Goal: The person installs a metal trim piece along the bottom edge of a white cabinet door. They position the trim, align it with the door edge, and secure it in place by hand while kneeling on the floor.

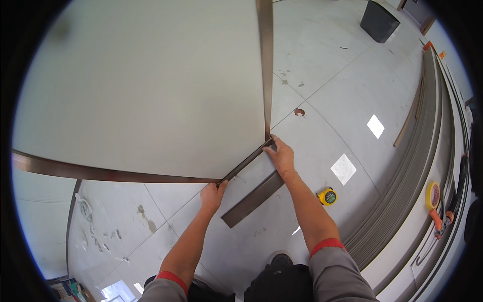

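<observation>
A large pale panel (146, 95) fills the upper left, edged by brown metal trim along its right side (266, 70) and its lower side (115, 171). Across its slanted corner runs a short dark trim strip (247, 161). My left hand (211, 198) pinches the strip's near end, where it meets the lower trim. At the far end, beside the right trim, my right hand (282, 157) has its thumb and fingers closed on the strip. A loose brown flat piece (253, 201) lies on the floor below, between my forearms.
Right of my right forearm sits a yellow tape measure (327, 196). A bundle of long grey strips (397, 201) lines the right side, with a yellow tape roll (432, 195) and an orange-handled tool (437, 221) beyond. A dark bin (380, 21) stands far right; clear plastic scraps (84, 209) lie left.
</observation>
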`<action>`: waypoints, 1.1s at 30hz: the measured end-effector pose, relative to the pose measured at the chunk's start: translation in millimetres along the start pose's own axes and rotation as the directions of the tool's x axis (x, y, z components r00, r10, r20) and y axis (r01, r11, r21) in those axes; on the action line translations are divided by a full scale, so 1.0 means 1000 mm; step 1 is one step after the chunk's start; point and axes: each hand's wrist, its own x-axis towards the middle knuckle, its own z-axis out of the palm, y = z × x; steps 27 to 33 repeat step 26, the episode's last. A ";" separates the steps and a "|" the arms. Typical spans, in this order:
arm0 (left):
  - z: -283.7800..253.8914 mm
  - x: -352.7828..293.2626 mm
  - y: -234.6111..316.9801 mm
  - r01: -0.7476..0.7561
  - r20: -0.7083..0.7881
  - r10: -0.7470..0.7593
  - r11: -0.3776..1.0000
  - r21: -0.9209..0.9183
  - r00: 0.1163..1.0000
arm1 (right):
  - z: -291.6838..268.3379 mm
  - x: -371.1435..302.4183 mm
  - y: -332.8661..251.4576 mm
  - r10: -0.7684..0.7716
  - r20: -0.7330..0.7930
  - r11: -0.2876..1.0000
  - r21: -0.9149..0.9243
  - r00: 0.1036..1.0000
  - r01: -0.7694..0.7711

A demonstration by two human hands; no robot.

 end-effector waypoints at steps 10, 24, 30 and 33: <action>0.002 -0.001 0.000 0.010 0.046 -0.011 1.000 0.005 0.999 | 0.012 -0.009 0.004 -0.056 -0.085 0.998 0.001 0.995 0.056; -0.009 0.004 -0.017 0.019 0.181 0.015 0.983 -0.184 0.983 | 0.010 -0.009 0.000 -0.060 -0.010 0.998 -0.035 0.998 0.060; -0.006 0.006 -0.019 0.009 0.186 0.023 0.986 -0.168 0.982 | 0.014 -0.007 0.012 -0.073 -0.008 0.997 0.025 0.997 0.073; -0.006 0.006 -0.019 0.009 0.186 0.023 0.986 -0.168 0.982 | 0.014 -0.007 0.012 -0.073 -0.008 0.997 0.025 0.997 0.073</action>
